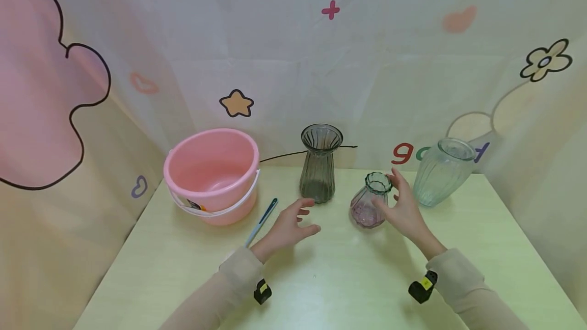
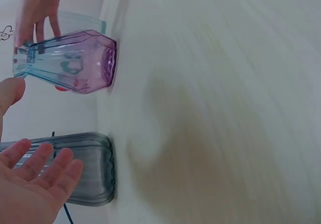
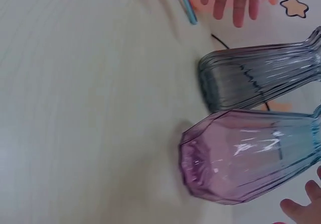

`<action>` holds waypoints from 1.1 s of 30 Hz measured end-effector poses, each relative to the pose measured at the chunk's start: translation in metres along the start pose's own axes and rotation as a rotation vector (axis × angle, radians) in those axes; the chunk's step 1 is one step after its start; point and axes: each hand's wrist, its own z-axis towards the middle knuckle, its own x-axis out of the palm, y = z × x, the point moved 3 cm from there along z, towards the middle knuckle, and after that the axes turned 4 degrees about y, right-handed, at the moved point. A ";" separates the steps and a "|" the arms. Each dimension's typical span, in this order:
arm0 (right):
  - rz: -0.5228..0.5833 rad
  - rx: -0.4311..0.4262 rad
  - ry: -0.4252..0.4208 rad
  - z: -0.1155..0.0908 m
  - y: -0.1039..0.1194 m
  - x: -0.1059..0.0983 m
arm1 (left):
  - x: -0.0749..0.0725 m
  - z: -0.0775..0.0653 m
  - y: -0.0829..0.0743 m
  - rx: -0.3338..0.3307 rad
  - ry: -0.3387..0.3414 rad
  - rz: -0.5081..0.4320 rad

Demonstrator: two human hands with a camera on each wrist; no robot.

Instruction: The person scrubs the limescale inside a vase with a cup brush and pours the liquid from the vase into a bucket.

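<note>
Poised at the neck of a two-tone vase [image 1: 365, 212] with a loose right grip [image 1: 405, 213]

In the head view, see the two-tone vase right of centre on the counter [image 1: 339, 279], greenish at the rim, purplish at the base. See the right grip to its right, thumb on the near side, fingers by the rim, relaxed rather than clenched. Find the left grip [image 1: 289, 225] released and holding nothing, left of the vase. Note also a grey vase [image 1: 318, 172] farther back, a pale green vase [image 1: 440, 174] far right, a pink bucket [image 1: 206, 159] far left, and a slim blue tool [image 1: 262, 220] near the left wrist.

From the left wrist, see the two-tone vase apparently upright, base on the counter; cannot tell contact at the neck from a narrow gap.

From the right wrist, see a thick-looking, faceted base below thinner-looking walls. Judge as probably glass: stiff, slippery, breakable, fairly light but bottom-heavy. Best taken around the narrow neck just under the rim, gently, with support low on the body
</note>
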 end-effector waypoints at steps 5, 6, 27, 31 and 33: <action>-0.020 -0.003 0.037 -0.002 -0.016 0.011 | 0.015 0.005 0.002 -0.022 0.012 -0.038; -0.027 -0.017 0.037 -0.003 -0.019 0.013 | 0.018 0.006 0.003 -0.023 0.013 -0.043; -0.006 0.088 0.117 -0.004 -0.037 0.020 | 0.068 0.062 -0.005 0.018 0.036 0.160; -0.012 0.089 0.122 -0.003 -0.037 0.021 | 0.076 0.077 -0.007 0.020 0.038 0.209; -0.018 0.080 0.115 -0.002 -0.038 0.022 | 0.080 0.083 -0.007 0.013 0.032 0.225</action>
